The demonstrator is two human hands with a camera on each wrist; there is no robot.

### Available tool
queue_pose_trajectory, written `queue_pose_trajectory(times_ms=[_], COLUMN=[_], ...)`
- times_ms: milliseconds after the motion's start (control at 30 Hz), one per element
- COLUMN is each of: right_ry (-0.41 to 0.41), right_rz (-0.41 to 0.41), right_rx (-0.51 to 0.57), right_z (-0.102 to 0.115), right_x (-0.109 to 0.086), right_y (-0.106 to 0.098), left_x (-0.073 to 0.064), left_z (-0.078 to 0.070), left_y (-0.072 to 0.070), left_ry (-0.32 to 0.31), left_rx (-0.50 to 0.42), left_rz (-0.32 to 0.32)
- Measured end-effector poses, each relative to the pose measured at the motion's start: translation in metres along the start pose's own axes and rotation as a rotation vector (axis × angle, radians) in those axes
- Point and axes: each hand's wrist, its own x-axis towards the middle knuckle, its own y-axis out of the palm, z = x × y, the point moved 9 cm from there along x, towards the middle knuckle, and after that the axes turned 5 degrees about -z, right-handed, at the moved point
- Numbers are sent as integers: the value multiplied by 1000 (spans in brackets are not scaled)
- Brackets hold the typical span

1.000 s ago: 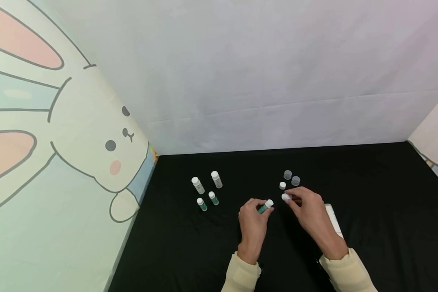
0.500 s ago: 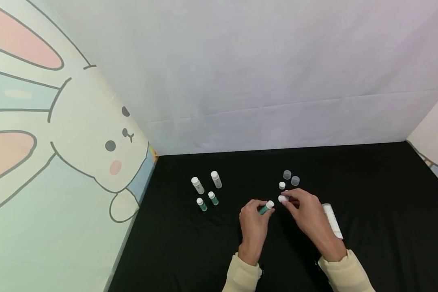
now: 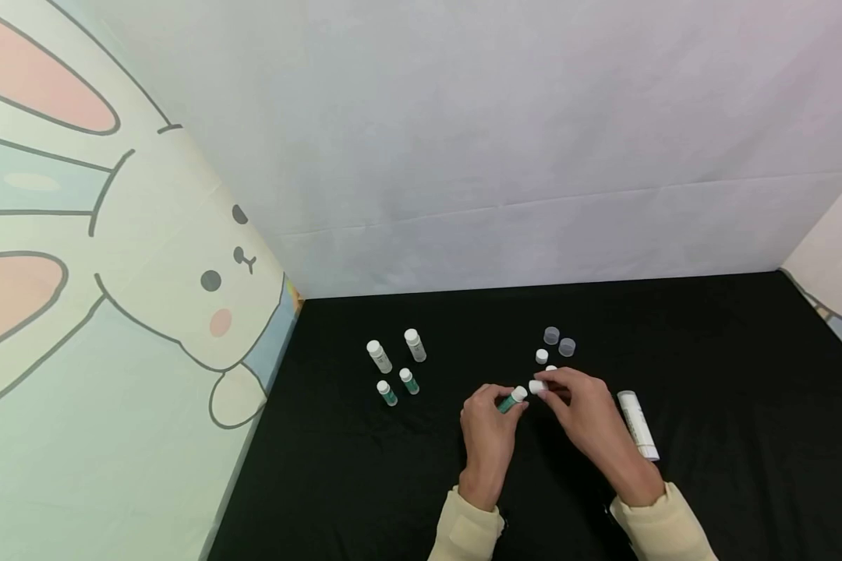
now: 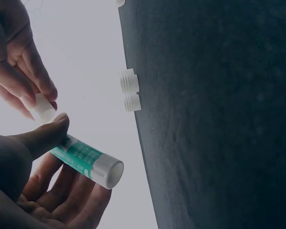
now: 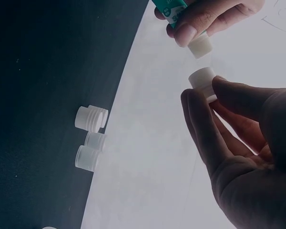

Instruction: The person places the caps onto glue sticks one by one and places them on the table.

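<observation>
My left hand (image 3: 487, 428) grips a small glue stick (image 4: 83, 160) with a green label between thumb and fingers, tilted with its white end (image 5: 200, 46) toward the other hand. Thumb and fingertips of my right hand (image 3: 589, 413) pinch a white cap (image 5: 203, 82). In the head view the cap (image 3: 537, 386) is right beside the glue stick's white end. A narrow gap separates the two in the right wrist view. The glue stick's other end points away from the right hand in the left wrist view.
Two larger white glue sticks (image 3: 416, 345) and two small green ones (image 3: 409, 381) stand at left on the black cloth. White caps (image 3: 542, 356) and translucent caps (image 3: 551, 335) sit behind my right hand. A large white glue stick (image 3: 638, 425) lies beside my right wrist.
My right hand has moved left and slightly nearer with the white cap, closing on the glue stick's end. The left hand has barely moved. Another white cap now shows behind the right fingers.
</observation>
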Motion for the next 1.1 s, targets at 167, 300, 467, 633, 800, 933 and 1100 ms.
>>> queue_pose_trajectory(times_ms=[167, 300, 467, 633, 800, 933, 1100], right_ry=[11, 18, 9, -3, -9, -30, -65], right_rz=[26, 41, 46, 47, 48, 54, 62], right_rx=[19, 24, 22, 23, 24, 25, 24], right_z=[0, 0, 1, 2, 2, 3, 6], right_x=[-2, -3, -3, -2, -2, -2, -2], right_y=[3, 4, 5, 6, 7, 8, 9], left_x=[0, 0, -1, 0, -1, -1, -1], left_z=[0, 0, 0, -1, -1, -2, -4], left_y=[0, 0, 1, 1, 1, 2, 3], left_ry=[-9, -14, -11, 0, 5, 18, 41], left_rx=[-2, -3, -4, -1, -2, 0, 6], left_rz=[4, 8, 10, 9, 13, 19, 28])
